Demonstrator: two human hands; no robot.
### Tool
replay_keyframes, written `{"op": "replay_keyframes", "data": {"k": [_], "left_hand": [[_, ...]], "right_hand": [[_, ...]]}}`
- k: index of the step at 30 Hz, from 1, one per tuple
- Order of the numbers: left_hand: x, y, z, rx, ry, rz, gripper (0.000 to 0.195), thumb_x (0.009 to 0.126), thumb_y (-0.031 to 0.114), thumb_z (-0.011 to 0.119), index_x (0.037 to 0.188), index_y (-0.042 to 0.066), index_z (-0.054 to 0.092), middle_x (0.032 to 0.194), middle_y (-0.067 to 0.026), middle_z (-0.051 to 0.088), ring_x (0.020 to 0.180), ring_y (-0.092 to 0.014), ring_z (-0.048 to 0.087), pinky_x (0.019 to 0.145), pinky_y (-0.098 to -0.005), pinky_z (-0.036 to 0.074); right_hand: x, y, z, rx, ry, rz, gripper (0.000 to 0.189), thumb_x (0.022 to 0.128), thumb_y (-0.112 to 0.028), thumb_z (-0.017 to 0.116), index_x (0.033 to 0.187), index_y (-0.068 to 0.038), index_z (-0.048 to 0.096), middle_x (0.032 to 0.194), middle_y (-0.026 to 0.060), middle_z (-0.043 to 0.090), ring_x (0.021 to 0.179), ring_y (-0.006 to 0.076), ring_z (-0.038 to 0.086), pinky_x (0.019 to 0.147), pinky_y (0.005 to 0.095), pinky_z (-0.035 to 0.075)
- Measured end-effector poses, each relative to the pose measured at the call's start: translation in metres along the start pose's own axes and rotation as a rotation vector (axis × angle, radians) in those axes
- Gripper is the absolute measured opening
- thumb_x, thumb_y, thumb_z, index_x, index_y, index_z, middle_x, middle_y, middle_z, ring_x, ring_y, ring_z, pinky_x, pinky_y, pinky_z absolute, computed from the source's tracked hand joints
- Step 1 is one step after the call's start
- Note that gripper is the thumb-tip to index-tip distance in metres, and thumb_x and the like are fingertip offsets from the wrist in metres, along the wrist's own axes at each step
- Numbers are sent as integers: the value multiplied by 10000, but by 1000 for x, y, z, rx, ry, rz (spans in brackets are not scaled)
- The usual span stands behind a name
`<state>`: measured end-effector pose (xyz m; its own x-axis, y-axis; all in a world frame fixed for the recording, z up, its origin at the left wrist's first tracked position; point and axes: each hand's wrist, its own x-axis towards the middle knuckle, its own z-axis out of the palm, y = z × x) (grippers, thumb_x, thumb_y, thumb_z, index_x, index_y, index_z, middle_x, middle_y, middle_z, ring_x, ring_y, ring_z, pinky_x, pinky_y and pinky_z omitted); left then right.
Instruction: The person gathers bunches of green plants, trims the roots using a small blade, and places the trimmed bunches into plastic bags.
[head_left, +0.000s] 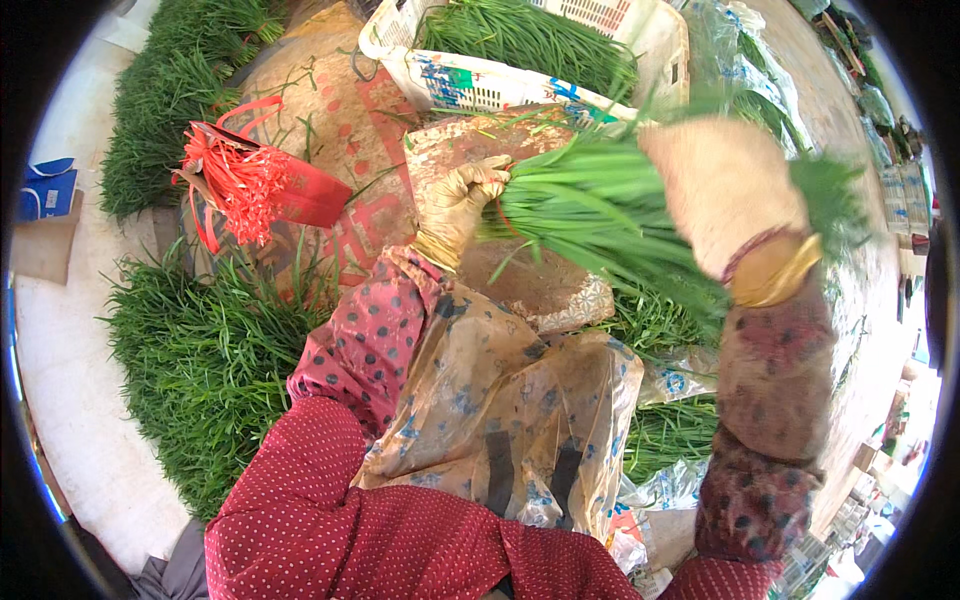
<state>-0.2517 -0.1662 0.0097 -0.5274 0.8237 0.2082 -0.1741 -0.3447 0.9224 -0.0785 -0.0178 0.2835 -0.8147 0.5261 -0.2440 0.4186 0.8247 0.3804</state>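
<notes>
My left hand (461, 206), in a stained thin glove, is closed around the stem end of a bunch of green leafy stalks (585, 199), beside a red tie wrapped round it. The bunch points right, its leaf end blurred. My right hand (727, 191), in a cloth glove and blurred by motion, is over the leaf part of the bunch; its fingers are hard to make out, so its grip cannot be told. Below the bunch lies a worn, dirt-covered board (525, 289). A red box (311, 191) with many red ties (247, 180) stands to the left.
A white plastic crate (517, 88) holding green stalks (532, 45) stands at the top. Heaps of similar greens lie at the left (202, 367) and upper left (165, 97). More greens (671, 435) and clear plastic wrapping (667, 487) lie at the lower right.
</notes>
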Motion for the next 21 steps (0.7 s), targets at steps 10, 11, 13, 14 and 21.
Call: {"op": "replay_keyframes", "data": {"k": [10, 11, 13, 14, 21], "left_hand": [[-4, 0, 64, -127, 454, -723, 215, 880, -146, 563, 914, 53, 637, 1068, -62, 676, 858, -91, 590, 769, -244, 506], [-10, -17, 66, -64, 321, -598, 224, 872, -158, 559, 905, 49, 639, 1020, -52, 677, 859, -94, 592, 776, -247, 505], [-28, -29, 28, 118, 202, -288, 243, 857, -181, 550, 887, 41, 643, 922, -30, 680, 861, -98, 597, 789, -254, 503], [-31, -27, 15, 57, 205, -257, 231, 851, -171, 565, 891, 43, 643, 956, -45, 686, 906, -117, 612, 826, -268, 503], [32, 7, 46, 605, -68, 477, 224, 827, -88, 645, 969, 85, 655, 1109, -111, 672, 1081, -271, 636, 969, -385, 491]], "right_hand": [[44, -85, 5, -309, 322, -79, 176, 857, -126, 567, 797, -81, 725, 724, 126, 663, 773, 255, 681, 681, 347, 545], [61, -84, 35, -282, 252, -149, 171, 851, -118, 579, 797, -69, 734, 758, 133, 685, 776, 266, 684, 697, 354, 549], [58, -66, -1, -104, 139, -317, 155, 830, -96, 598, 800, -68, 747, 809, 153, 703, 791, 286, 695, 716, 373, 562], [50, -49, -24, -137, -49, -379, 156, 824, -91, 592, 795, -55, 741, 811, 161, 698, 797, 313, 698, 730, 394, 568], [-23, 73, 77, 59, 248, -1, 619, 627, 12, 780, 1212, -127, 631, 1041, 138, 689, 1005, 344, 651, 888, 436, 529]]}}
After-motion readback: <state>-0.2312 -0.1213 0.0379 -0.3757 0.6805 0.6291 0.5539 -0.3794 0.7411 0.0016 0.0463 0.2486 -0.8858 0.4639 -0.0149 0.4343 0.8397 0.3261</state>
